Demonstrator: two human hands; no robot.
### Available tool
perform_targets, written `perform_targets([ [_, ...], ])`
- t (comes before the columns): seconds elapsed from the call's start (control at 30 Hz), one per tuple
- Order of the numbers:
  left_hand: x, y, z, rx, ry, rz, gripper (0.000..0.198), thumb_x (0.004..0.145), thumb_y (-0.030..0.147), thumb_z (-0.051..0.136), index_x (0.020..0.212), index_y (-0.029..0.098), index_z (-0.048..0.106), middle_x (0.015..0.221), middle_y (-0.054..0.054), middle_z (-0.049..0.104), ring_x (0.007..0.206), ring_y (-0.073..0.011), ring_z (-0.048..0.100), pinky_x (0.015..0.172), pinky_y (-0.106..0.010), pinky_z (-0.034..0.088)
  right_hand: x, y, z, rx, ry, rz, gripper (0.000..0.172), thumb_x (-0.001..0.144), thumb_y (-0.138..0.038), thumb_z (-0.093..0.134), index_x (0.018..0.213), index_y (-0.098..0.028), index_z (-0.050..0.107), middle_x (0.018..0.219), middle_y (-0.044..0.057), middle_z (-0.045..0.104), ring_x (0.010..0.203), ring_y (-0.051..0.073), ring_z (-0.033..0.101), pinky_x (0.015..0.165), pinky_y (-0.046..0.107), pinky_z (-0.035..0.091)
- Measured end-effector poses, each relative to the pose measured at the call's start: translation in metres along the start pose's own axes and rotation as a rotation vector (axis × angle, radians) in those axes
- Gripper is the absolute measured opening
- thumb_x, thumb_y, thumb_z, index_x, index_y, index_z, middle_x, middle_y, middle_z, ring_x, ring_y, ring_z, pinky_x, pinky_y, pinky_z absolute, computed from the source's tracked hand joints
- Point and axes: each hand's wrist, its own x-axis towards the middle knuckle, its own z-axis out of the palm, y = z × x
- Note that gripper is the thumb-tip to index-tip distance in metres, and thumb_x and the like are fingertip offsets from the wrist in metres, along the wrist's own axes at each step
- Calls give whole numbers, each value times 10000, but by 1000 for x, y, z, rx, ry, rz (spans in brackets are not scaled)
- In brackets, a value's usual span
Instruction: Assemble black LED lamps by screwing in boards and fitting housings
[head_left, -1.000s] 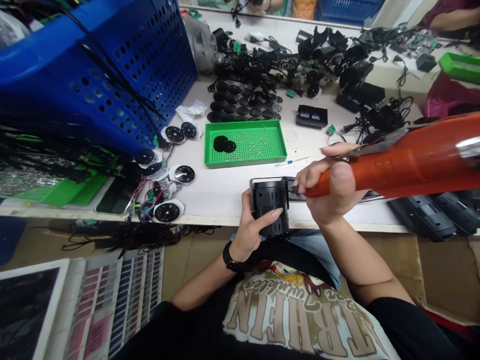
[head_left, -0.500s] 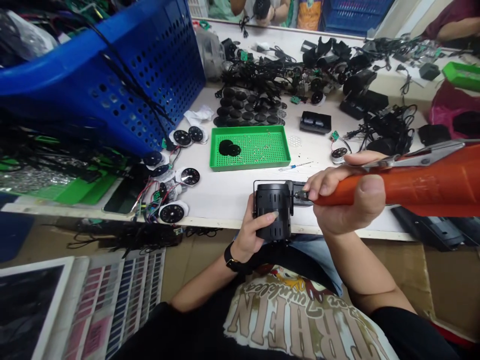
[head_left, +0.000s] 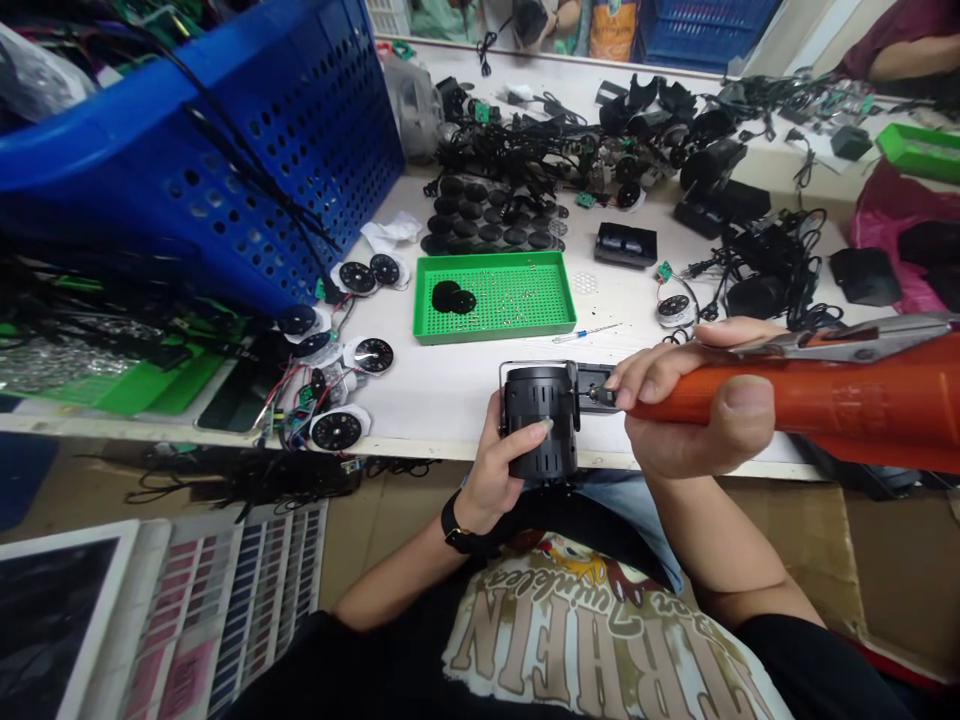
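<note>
My left hand [head_left: 495, 465] gripped the black slotted metal cylinder [head_left: 540, 425]; my right hand [head_left: 694, 405] fisted the orange electric screwdriver [head_left: 825, 415], steel bit [head_left: 600, 396] against its black bracket [head_left: 592, 378].

From here I can read just one thing: the T-shirt [head_left: 592, 640] carries big brown capitals [head_left: 570, 640], upside down to me, roughly "THEIN", under a small script line too blurred to make out.
</note>
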Motion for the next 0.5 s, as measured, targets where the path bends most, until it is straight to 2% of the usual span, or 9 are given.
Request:
perform_targets([
  [0.23,-1,0,2,51,-17,58,645,680,288,937,1219,248,585,1179,-45,701,1041,-238,685,926,-396,585,1,-4,0,34,27,4,195,941,-426,601,1044,-303,713,501,-86,432,317,137,396,346,295,424],
  [0.37,-3,0,2,79,-5,62,671,676,300,948,1229,248,571,1174,-41,683,1085,-238,661,962,-389,564,2,-12,-9,20,20,96,209,937,-503,627,1017,-323,695,524,-87,462,352,145,471,417,320,510],
  [0.5,-6,-1,5,107,-45,12,665,702,321,943,1234,259,548,1175,-38,667,1110,-252,645,972,-407,544,2,-18,-10,123,17,158,222,950,-492,601,926,-283,672,561,-71,512,402,140,526,466,319,544],
])
